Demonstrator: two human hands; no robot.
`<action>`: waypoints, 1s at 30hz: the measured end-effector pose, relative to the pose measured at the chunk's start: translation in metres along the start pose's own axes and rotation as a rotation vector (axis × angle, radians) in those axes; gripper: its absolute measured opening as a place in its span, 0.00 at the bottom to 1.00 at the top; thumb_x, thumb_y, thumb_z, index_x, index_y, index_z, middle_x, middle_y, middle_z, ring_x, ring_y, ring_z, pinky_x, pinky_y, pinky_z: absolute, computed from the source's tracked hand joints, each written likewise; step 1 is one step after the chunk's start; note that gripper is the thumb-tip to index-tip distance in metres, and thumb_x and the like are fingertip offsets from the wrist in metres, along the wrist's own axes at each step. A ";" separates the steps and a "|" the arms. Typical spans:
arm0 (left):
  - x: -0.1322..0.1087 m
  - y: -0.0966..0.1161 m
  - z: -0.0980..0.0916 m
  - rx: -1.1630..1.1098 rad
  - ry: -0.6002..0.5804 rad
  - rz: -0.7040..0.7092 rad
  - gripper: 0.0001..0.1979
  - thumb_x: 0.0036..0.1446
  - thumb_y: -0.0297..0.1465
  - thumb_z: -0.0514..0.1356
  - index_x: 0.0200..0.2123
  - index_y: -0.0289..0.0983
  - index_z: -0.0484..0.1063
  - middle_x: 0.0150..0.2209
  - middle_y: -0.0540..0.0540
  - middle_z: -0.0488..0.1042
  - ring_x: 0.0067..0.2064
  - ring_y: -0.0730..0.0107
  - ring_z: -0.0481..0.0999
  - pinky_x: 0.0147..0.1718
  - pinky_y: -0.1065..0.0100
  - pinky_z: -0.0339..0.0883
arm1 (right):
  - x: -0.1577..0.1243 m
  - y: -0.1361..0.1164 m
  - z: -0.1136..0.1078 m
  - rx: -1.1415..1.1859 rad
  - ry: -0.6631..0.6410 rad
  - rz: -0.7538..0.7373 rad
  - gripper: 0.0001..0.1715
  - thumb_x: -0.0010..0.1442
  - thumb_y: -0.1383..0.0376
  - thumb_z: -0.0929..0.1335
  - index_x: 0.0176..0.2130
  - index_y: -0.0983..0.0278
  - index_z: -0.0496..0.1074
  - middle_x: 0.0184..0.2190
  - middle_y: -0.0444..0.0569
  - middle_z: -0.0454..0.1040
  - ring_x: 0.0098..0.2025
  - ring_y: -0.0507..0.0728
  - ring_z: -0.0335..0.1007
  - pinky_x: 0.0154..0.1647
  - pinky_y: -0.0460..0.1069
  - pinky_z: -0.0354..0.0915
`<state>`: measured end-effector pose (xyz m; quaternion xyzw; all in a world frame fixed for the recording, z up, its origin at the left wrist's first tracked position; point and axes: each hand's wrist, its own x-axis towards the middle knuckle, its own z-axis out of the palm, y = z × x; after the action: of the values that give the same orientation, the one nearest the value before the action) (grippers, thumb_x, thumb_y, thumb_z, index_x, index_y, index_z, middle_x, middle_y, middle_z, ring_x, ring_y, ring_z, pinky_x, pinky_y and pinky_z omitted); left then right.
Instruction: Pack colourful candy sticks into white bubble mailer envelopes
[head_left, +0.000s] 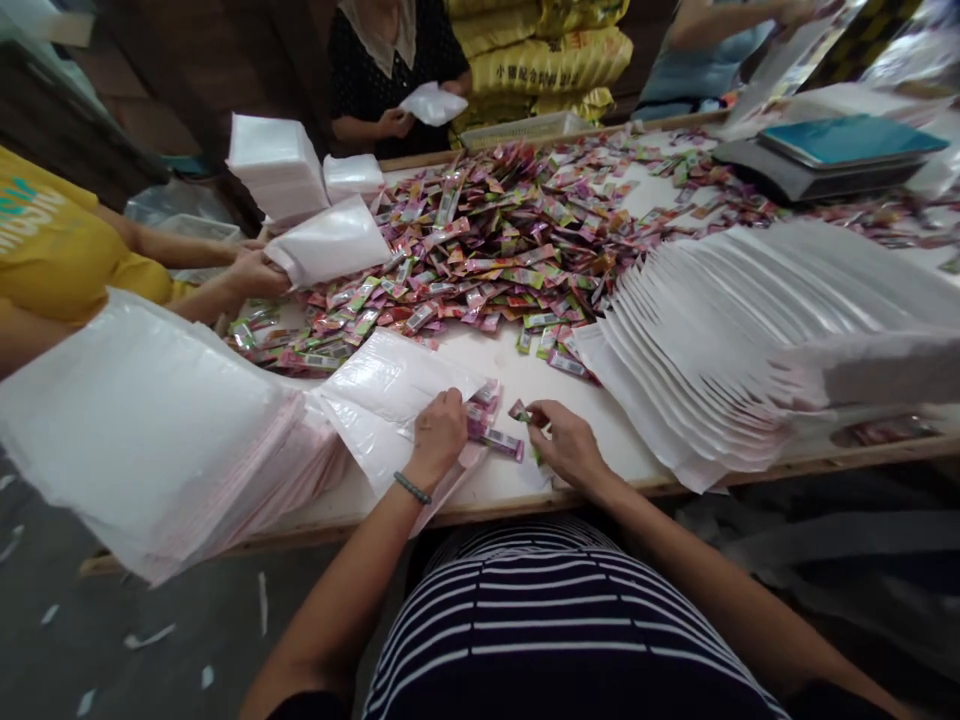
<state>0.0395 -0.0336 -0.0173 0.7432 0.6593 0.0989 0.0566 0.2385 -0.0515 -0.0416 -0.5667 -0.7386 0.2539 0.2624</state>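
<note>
Left hand [439,432] has its grip clenched on a bundle of colourful foil sachets [495,436], pinned on the white padded mailer [386,385] so nothing scatters. Right hand [570,447] pinches a single green-pink sachet [519,411], guessing it's lining it up.

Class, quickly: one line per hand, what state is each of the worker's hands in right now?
Left hand: closed on a bunch of sachets, resting on a white bag.
Right hand: closed, pinching a single sachet.

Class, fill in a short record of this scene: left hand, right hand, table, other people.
Left hand: grips bundle of sachets on a white mailer
Right hand: pinches single sachet
Table: sachet pile, fanned mailers, scale
Others: co-worker's hand holds a white bag
</note>
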 end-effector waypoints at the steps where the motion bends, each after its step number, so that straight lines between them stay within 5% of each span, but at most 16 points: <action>1: 0.000 0.000 0.001 -0.054 0.012 -0.009 0.06 0.63 0.28 0.50 0.37 0.38 0.66 0.35 0.42 0.74 0.36 0.61 0.74 0.33 0.65 0.62 | 0.008 -0.004 0.005 0.007 -0.002 -0.074 0.13 0.59 0.71 0.63 0.43 0.62 0.71 0.38 0.50 0.75 0.40 0.56 0.70 0.40 0.48 0.63; 7: 0.003 0.001 0.001 -0.334 0.138 -0.010 0.05 0.61 0.28 0.51 0.33 0.40 0.64 0.29 0.48 0.72 0.33 0.64 0.72 0.33 0.66 0.61 | 0.058 -0.040 0.034 -0.076 -0.202 -0.253 0.14 0.62 0.73 0.61 0.32 0.66 0.75 0.33 0.52 0.76 0.37 0.55 0.70 0.39 0.47 0.63; 11: -0.001 -0.006 0.000 -0.410 0.162 -0.018 0.05 0.62 0.31 0.51 0.32 0.40 0.63 0.28 0.49 0.71 0.32 0.66 0.71 0.33 0.66 0.61 | 0.041 -0.025 0.014 0.055 -0.110 -0.304 0.12 0.63 0.66 0.65 0.45 0.63 0.75 0.43 0.51 0.76 0.45 0.56 0.70 0.47 0.50 0.64; 14: -0.003 -0.008 0.003 -0.450 0.144 -0.023 0.05 0.60 0.30 0.52 0.31 0.41 0.64 0.28 0.50 0.70 0.32 0.67 0.71 0.34 0.67 0.61 | 0.017 -0.002 0.001 -0.089 -0.095 -0.233 0.31 0.52 0.60 0.73 0.55 0.64 0.69 0.50 0.58 0.72 0.51 0.64 0.66 0.52 0.57 0.63; 19: 0.002 0.003 -0.003 -0.600 0.123 -0.046 0.05 0.58 0.30 0.54 0.30 0.41 0.63 0.25 0.52 0.68 0.28 0.69 0.68 0.31 0.68 0.60 | 0.016 0.000 0.012 -0.018 -0.128 -0.171 0.16 0.59 0.70 0.67 0.48 0.65 0.72 0.42 0.53 0.75 0.43 0.58 0.70 0.45 0.51 0.66; 22: 0.012 0.016 -0.027 -0.755 0.148 -0.019 0.05 0.58 0.31 0.55 0.29 0.40 0.63 0.24 0.53 0.67 0.27 0.71 0.67 0.30 0.69 0.59 | 0.042 -0.028 -0.006 0.043 -0.044 -0.292 0.11 0.61 0.68 0.65 0.44 0.63 0.74 0.40 0.52 0.76 0.43 0.57 0.71 0.44 0.50 0.66; 27: 0.035 0.026 -0.102 -1.168 0.350 -0.040 0.07 0.55 0.31 0.60 0.28 0.38 0.64 0.23 0.54 0.64 0.24 0.76 0.63 0.25 0.73 0.58 | 0.076 -0.096 -0.092 -0.001 0.118 -0.608 0.14 0.66 0.61 0.62 0.45 0.59 0.75 0.48 0.49 0.74 0.51 0.57 0.68 0.53 0.53 0.63; 30: 0.043 0.019 -0.135 -1.435 0.364 -0.052 0.09 0.53 0.32 0.62 0.28 0.38 0.64 0.22 0.55 0.62 0.21 0.79 0.59 0.21 0.75 0.55 | 0.081 -0.123 -0.127 -0.065 0.093 -0.719 0.17 0.65 0.53 0.64 0.48 0.57 0.73 0.52 0.47 0.71 0.57 0.60 0.63 0.57 0.57 0.60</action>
<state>0.0330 0.0007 0.1218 0.4795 0.4488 0.6259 0.4207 0.2201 0.0084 0.1425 -0.2897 -0.8856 0.0959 0.3501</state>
